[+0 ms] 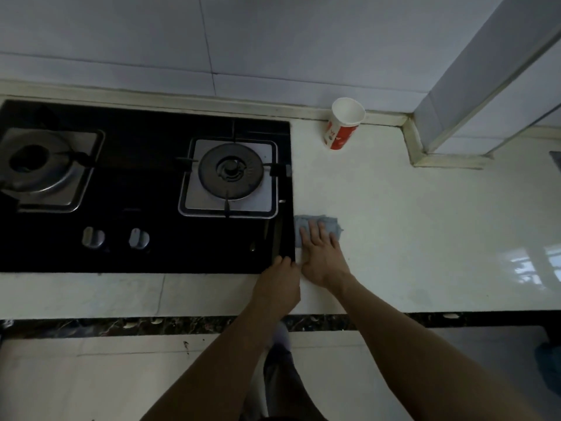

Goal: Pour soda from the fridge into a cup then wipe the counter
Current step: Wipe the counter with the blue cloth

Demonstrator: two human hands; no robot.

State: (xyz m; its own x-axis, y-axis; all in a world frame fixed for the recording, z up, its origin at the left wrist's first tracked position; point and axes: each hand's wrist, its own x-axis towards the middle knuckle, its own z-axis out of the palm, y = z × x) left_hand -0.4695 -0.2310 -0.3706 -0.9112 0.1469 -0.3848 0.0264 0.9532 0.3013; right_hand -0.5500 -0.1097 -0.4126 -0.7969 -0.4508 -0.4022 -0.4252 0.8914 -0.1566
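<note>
A grey-blue cloth lies flat on the white counter, just right of the hob's edge. My right hand presses down on it with fingers spread, covering its near half. Beside it, my left hand rests at the hob's front right corner, fingers curled, holding nothing that I can see. A red and white paper cup stands at the back of the counter near the wall; its inside looks white, and I cannot tell whether it holds liquid. No soda bottle or fridge is in view.
A black glass gas hob with two burners and two knobs fills the left of the counter. A tiled column juts out at the back right. The counter's dark front edge runs below my wrists.
</note>
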